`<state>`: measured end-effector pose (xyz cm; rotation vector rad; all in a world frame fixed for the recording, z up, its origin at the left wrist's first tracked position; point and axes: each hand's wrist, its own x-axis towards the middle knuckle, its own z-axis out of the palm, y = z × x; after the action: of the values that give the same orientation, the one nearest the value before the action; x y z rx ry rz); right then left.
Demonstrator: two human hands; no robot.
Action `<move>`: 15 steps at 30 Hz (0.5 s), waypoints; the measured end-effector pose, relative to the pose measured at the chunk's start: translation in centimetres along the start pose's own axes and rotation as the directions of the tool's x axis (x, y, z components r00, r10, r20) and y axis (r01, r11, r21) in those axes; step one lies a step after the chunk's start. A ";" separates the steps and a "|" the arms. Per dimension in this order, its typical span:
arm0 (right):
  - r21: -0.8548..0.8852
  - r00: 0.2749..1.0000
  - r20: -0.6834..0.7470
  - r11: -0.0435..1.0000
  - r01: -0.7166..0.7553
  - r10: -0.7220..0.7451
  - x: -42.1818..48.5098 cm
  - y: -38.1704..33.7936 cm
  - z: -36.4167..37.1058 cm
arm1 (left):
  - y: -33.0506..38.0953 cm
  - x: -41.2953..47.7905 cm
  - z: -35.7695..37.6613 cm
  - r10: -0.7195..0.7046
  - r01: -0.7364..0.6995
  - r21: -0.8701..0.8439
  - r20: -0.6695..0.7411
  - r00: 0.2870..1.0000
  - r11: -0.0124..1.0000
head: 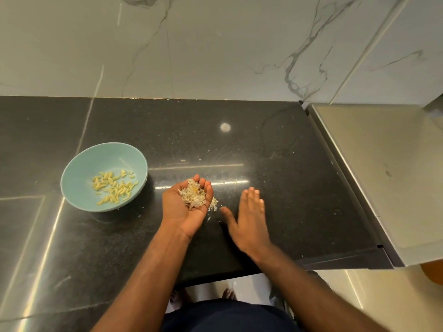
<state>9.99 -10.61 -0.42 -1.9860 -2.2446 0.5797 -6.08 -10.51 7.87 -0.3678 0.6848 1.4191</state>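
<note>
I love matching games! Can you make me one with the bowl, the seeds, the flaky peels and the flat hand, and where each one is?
Things:
1. blue bowl
2. pale seeds
3. flaky peels
4. right hand

Places or states:
A. heaped in the cupped left hand
B. palm down, fingers straight, at the black counter
C. standing on the counter, left of both hands
D. lying inside the bowl

Pairs: 1-C, 2-D, 3-A, 4-B.
</note>
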 end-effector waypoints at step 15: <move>0.109 0.949 -0.008 0.943 0.313 -0.314 3.9 2.6 -2.9 | -1.8 -0.3 0.6 -0.026 0.026 -0.037 0.004 1.000 0.999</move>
<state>12.78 -5.96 0.64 -1.5329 -2.4078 0.6578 -4.21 -10.66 8.18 -0.4021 0.6497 1.4093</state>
